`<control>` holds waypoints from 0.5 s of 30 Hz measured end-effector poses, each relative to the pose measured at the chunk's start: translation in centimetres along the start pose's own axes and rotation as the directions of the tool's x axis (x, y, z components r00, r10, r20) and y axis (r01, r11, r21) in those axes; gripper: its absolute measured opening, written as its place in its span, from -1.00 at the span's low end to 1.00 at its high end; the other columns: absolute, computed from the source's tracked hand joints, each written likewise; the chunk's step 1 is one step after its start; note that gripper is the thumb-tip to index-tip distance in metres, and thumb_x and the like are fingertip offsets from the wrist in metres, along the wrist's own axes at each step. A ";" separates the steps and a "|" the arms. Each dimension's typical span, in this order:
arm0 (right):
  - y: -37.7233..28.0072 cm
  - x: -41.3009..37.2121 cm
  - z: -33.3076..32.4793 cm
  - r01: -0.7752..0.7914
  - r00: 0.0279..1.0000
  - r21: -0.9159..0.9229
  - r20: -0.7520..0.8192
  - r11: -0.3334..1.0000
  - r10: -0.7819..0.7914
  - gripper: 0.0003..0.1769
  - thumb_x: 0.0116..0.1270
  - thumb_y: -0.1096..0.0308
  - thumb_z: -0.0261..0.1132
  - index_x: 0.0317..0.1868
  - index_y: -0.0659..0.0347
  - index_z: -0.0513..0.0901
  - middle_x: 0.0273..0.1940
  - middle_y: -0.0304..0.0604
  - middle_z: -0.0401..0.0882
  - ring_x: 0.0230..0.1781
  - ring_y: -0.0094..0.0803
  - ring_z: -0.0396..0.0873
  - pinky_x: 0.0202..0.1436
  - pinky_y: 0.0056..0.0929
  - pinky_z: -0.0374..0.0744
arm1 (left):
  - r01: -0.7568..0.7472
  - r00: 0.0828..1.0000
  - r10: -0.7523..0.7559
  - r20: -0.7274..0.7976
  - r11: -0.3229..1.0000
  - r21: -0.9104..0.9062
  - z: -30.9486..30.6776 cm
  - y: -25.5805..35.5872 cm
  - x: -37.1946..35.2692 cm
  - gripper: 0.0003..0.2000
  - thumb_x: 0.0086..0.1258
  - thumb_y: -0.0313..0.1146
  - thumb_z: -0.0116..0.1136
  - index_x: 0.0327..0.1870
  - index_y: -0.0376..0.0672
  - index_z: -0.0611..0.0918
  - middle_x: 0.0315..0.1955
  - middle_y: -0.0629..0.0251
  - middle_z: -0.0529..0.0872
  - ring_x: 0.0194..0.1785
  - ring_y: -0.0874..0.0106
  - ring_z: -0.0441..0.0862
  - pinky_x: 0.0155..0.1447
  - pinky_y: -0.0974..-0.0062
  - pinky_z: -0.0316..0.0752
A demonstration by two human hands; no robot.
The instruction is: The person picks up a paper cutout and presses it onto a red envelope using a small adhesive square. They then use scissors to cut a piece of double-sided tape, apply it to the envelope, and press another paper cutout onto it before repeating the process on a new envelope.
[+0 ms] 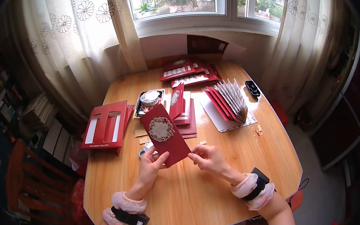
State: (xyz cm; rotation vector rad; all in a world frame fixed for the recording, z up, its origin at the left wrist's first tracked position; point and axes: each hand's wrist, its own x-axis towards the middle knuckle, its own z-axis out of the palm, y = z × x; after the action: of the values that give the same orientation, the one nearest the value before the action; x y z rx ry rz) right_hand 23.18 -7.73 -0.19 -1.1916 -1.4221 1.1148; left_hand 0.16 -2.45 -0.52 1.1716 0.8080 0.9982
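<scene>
A red money envelope (pixel 175 149) with a round, ornate silver-and-white cut-out (pixel 161 129) on its front is held tilted above the table. My left hand (pixel 152 163) grips its lower left edge, thumb in front. My right hand (pixel 210 159) is closed with fingertips at the envelope's right corner, seemingly pinching it. Just behind my left hand, a blue scissor-like handle (pixel 141 154) shows partly beside a small patterned piece. Beyond the envelope stands a tray (pixel 162 94) with a pile of similar ornate cut-outs (pixel 150 98). More red envelopes (pixel 190 128) lie behind, partly covered.
Red window-front packs marked money wallets (pixel 119 135) are stacked at left. More red packs (pixel 188 72) lie at the back. A fanned stack of folded patterned paper and red envelopes (pixel 228 102) rests on a white sheet. A black object (pixel 252 88) and small scraps (pixel 258 130) are at right.
</scene>
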 end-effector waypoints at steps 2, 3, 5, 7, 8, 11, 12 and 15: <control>0.0 -0.2 0.5 -0.047 0.999 0.060 0.027 0.997 0.046 -0.74 0.49 0.27 0.33 -0.26 0.33 0.68 -0.52 -0.27 0.58 -0.62 -0.66 0.49 -0.58 -0.58 0.43 | -0.015 1.000 0.015 -0.013 1.000 -0.002 -0.2 -0.1 0.2 -0.70 0.52 -0.44 0.24 0.21 -0.19 0.55 -0.09 0.26 0.82 -0.15 0.50 0.79 -0.12 0.55 0.71; -0.2 -0.3 0.4 -0.046 0.999 0.059 0.027 0.997 0.045 -0.74 0.49 0.27 0.33 -0.26 0.33 0.68 -0.52 -0.27 0.58 -0.62 -0.66 0.49 -0.58 -0.58 0.43 | -0.009 1.000 0.009 -0.001 1.000 0.013 -0.3 -0.2 0.2 -0.70 0.52 -0.44 0.24 0.22 -0.18 0.55 -0.08 0.27 0.81 -0.13 0.50 0.79 -0.11 0.54 0.71; -0.3 -0.3 0.3 -0.121 0.992 0.202 0.069 0.972 0.109 -0.76 0.49 0.31 0.28 -0.31 0.31 0.66 -0.53 -0.28 0.56 -0.63 -0.67 0.48 -0.59 -0.59 0.44 | -0.006 1.000 0.005 0.010 1.000 0.027 -0.2 -0.3 0.2 -0.69 0.52 -0.44 0.24 0.23 -0.18 0.54 -0.07 0.27 0.81 -0.12 0.50 0.79 -0.10 0.53 0.71; -0.2 -0.3 0.0 -0.107 0.994 0.197 0.050 0.975 0.099 -0.75 0.47 0.31 0.27 -0.33 0.30 0.65 -0.53 -0.28 0.56 -0.63 -0.67 0.47 -0.59 -0.60 0.44 | -0.038 0.999 0.037 0.029 0.999 0.027 0.1 -0.2 0.0 -0.68 0.53 -0.44 0.24 0.25 -0.17 0.54 -0.04 0.27 0.80 -0.09 0.51 0.77 -0.07 0.52 0.71; -0.2 -0.3 -0.2 -0.093 0.996 0.193 0.028 0.977 0.089 -0.75 0.46 0.30 0.26 -0.36 0.29 0.63 -0.53 -0.29 0.56 -0.63 -0.67 0.47 -0.60 -0.60 0.44 | -0.038 0.999 0.038 0.029 0.999 0.027 0.0 -0.3 0.0 -0.68 0.53 -0.44 0.24 0.25 -0.17 0.54 -0.04 0.27 0.80 -0.09 0.51 0.77 -0.07 0.52 0.71; -0.6 -0.4 -0.6 -0.070 0.997 0.235 0.032 0.969 0.064 -0.73 0.42 0.27 0.27 -0.38 0.30 0.60 -0.54 -0.29 0.56 -0.61 -0.65 0.48 -0.56 -0.59 0.44 | -0.043 0.999 0.042 0.029 0.998 0.038 -0.1 -0.4 0.1 -0.67 0.53 -0.45 0.23 0.26 -0.17 0.54 -0.01 0.27 0.79 -0.07 0.52 0.76 -0.06 0.54 0.70; -0.5 -0.4 -0.5 -0.069 0.998 0.234 0.032 0.970 0.063 -0.73 0.42 0.27 0.27 -0.38 0.30 0.60 -0.54 -0.29 0.56 -0.61 -0.65 0.48 -0.56 -0.59 0.44 | -0.047 0.999 0.045 0.029 0.998 0.042 -0.1 -0.4 0.1 -0.68 0.53 -0.45 0.23 0.25 -0.17 0.54 -0.01 0.28 0.79 -0.07 0.54 0.76 -0.07 0.55 0.69; -0.1 -0.3 -0.1 -0.016 0.999 -0.005 -0.031 1.000 0.016 -0.68 0.40 0.21 0.32 -0.36 0.33 0.61 -0.55 -0.31 0.55 -0.60 -0.63 0.48 -0.52 -0.55 0.45 | -0.066 0.997 0.063 0.049 0.997 0.051 -0.2 -0.6 0.1 -0.68 0.53 -0.45 0.23 0.25 -0.19 0.55 -0.02 0.28 0.79 -0.08 0.56 0.75 -0.08 0.56 0.68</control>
State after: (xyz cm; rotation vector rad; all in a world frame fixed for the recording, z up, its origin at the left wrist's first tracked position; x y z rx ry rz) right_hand 23.30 -8.03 -0.06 -1.2212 -1.3952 1.0996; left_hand 0.15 -2.29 -1.11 1.2688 0.7670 1.0038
